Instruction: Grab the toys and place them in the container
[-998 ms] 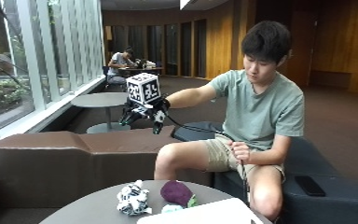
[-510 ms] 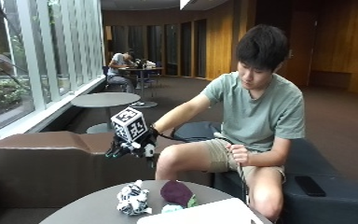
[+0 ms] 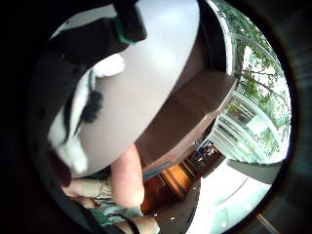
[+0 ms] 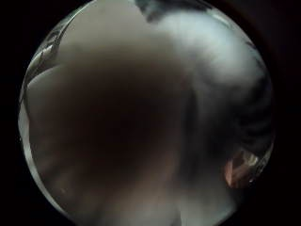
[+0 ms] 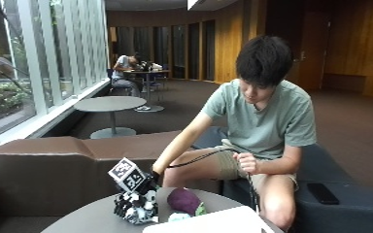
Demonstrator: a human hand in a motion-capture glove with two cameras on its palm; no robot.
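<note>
Grip unclear: gloved right hand (image 5: 137,199) sits down on the black-and-white plush toy (image 5: 135,209) on the round grey table (image 5: 83,219), fingers hidden. Purple eggplant-shaped plush toy (image 5: 184,200) lies just right of it, white container (image 5: 206,224) nearer and further right. Best to wrap around the plush body, lift straight up, clear the eggplant.

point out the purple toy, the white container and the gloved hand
purple toy (image 5: 184,200), outside view, middle of its body
white container (image 5: 206,224), outside view, its bare top
gloved right hand (image 5: 137,204), outside view, the glove over the black and white toy
</note>
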